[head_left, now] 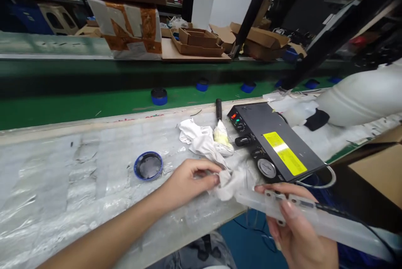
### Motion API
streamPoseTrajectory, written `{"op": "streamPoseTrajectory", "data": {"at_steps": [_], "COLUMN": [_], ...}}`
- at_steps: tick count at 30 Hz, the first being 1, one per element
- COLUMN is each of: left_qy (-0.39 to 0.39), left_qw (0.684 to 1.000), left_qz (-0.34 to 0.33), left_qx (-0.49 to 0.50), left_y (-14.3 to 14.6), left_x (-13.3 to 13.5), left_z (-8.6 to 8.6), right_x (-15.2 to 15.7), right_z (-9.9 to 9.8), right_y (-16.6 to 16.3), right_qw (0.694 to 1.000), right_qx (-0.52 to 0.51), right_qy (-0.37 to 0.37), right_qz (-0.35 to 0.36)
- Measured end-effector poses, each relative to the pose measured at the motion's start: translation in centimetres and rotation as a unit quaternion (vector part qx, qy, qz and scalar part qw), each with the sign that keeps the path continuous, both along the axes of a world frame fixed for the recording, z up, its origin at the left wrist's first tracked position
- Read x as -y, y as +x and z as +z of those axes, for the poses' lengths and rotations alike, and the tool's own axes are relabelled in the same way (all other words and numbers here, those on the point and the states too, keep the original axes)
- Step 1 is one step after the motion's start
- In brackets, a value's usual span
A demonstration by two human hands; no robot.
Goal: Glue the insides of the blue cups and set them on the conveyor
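My left hand [193,181] pinches a crumpled white cloth [201,139] that trails back across the plastic-covered table. In my right hand [297,223] lies a translucent dispensing syringe [257,202], gripped around its barrel, with a black cable running along it. The syringe's front end points at the bunched cloth; whether the two touch I cannot tell. Left of my left hand is a round blue lid [148,165] with dark material inside. Behind the cloth stands a black-handled tool [219,109], its lower end wrapped in white and yellow.
A black control box [276,135] with a gauge and lit lights sits right of the cloth. Several blue caps [159,96] rest on the green conveyor [125,109] behind the table. A large white jug [361,93] lies at the right. Cardboard boxes [197,40] stand further back.
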State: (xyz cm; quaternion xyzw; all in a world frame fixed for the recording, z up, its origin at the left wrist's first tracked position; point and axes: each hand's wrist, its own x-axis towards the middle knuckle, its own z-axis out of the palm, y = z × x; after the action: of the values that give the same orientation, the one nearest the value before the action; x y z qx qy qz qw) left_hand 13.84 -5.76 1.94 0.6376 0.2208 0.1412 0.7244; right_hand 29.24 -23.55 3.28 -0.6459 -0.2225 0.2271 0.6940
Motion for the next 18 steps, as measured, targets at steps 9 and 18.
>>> {"op": "streamPoseTrajectory", "data": {"at_steps": [9, 18], "left_qy": [-0.208, -0.245], "left_qw": [0.977, 0.969], "left_qz": [-0.043, -0.014], "left_qx": [0.025, 0.031], "left_y": [0.1, -0.1], "left_x": [-0.4, 0.8], "left_z": [0.1, 1.6], "right_x": [-2.9, -2.9], "right_z": [2.0, 2.2], "right_y": [0.7, 2.3], "right_qw": [0.993, 0.99], "right_qx": [0.061, 0.042], "right_qy": [0.002, 0.007], "right_qz": [0.102, 0.131]}}
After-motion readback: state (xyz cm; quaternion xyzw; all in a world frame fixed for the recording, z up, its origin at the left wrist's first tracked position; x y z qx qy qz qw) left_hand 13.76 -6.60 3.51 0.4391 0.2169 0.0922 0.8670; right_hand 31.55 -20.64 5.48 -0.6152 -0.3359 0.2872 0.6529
